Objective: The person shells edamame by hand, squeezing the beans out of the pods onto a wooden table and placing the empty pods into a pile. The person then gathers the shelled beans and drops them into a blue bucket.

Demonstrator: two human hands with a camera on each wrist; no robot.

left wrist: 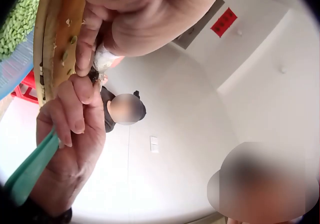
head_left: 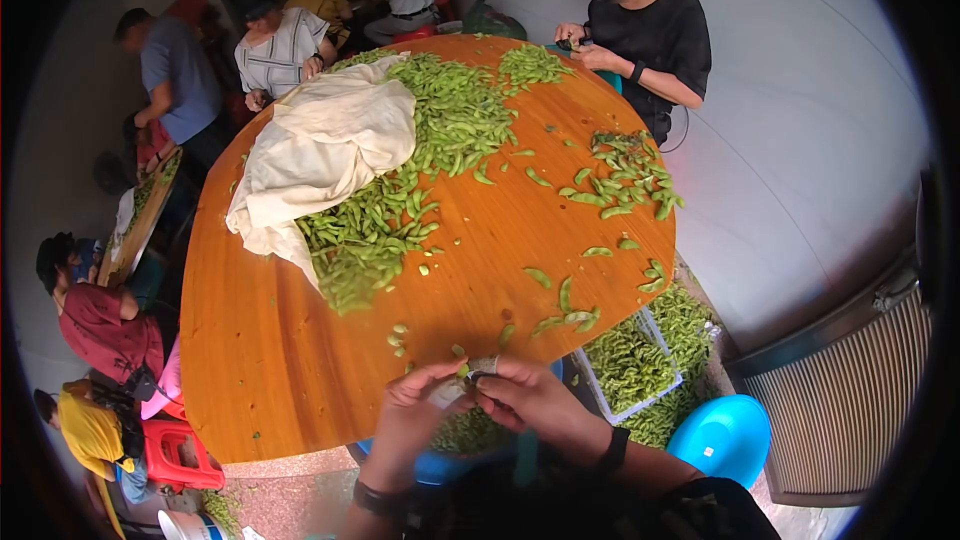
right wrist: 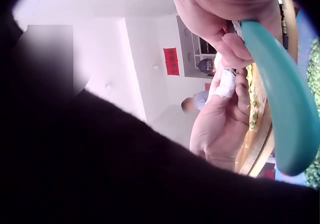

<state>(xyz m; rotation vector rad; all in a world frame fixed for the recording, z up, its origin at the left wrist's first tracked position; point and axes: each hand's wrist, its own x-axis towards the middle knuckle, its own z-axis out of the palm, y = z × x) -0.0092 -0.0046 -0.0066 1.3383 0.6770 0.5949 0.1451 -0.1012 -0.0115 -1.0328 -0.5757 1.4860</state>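
Note:
Both hands meet above the near edge of the wooden table (head_left: 270, 360). My left hand (head_left: 420, 402), its thumb wrapped in white tape (right wrist: 227, 83), pinches a small green soybean pod (head_left: 463, 371) at its fingertips. In my right hand (head_left: 540, 402), a tool with a curved teal handle (right wrist: 280, 98) is gripped, the handle sticking out below the palm. Fingers hide the working end of this tool. The right fingertips touch the left thumb and finger. Directly below the hands sits a blue basin (head_left: 432, 468) with green beans in it.
A big heap of soybean pods (head_left: 455, 110) lies on the table, partly under a cream cloth (head_left: 330, 135). Loose pods (head_left: 620, 185) lie at the right. Beside the table stand a white crate (head_left: 600, 390) of pods and a blue lid-like disc (head_left: 722, 440). Several people sit around.

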